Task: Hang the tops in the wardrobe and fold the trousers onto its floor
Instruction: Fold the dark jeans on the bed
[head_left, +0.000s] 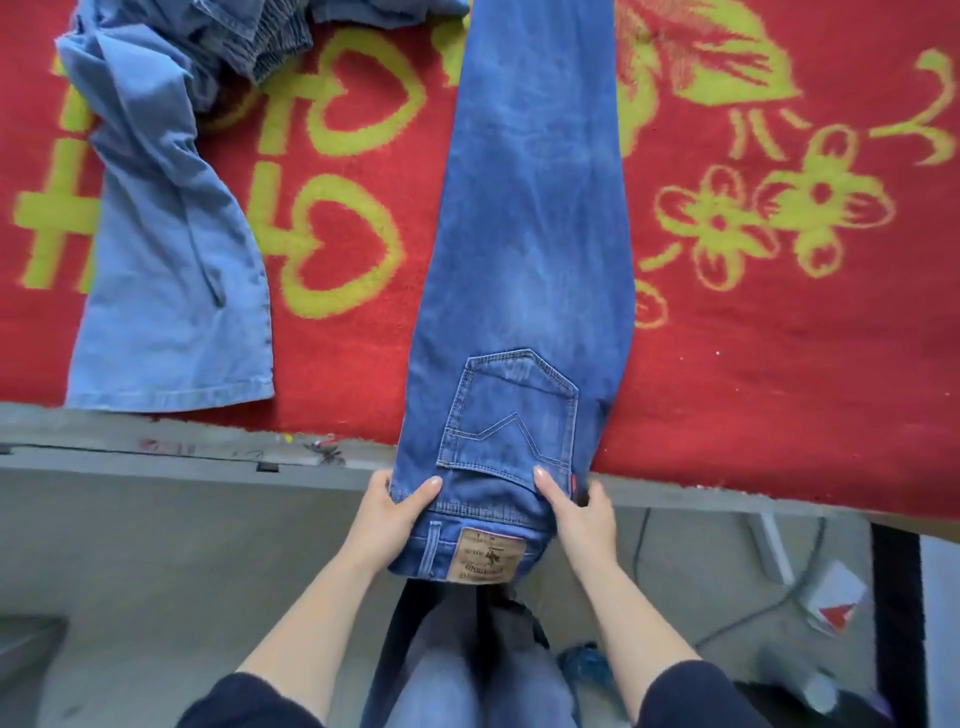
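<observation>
1. A red pile blanket (779, 364) with yellow hearts and flowers covered the table.
2. Blue denim jeans (524, 234) lay lengthwise, waistband at 6 o'clock.
3. A pale blue garment (166, 270) lay crumpled at 10 o'clock.
4. The left hand (387, 514) and right hand (582, 514) clamped the waistband's sides.

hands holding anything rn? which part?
Both. Left hand and right hand grip the blue jeans at the waistband end, one on each side edge.

I see a grey table (130, 441) covered by a red blanket (779, 364) with yellow hearts and flowers. On it lie 1 pair of blue jeans (530, 208), folded lengthwise, a light-blue garment (171, 270) and crumpled denim (260, 36).
</observation>
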